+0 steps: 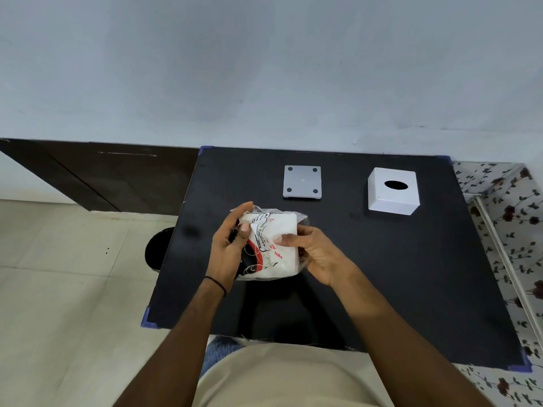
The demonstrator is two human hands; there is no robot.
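A person seen from their own head camera holds a pack of tissues [273, 245] in clear plastic wrap above the near middle of a black table [396, 274]. The left hand [232, 248] grips the pack's left side, thumb curled over the top; its fingers go behind the wrap and are mostly hidden. The right hand [311, 251] holds the right side, thumb pressed on the white top face, with the other fingers tucked underneath and out of sight. The printing on the wrap is crumpled and partly covered by the left thumb, so only fragments of lettering and red and black marks can be made out. Whether the wrap is open cannot be told.

Farther back on the table lie a flat grey square plate [302, 182] with four dark dots at its corners and, to its right, a white tissue box cover [393, 190] with a dark oval slot on top. A round black object [158, 248] on the floor is half hidden by the table's left edge.
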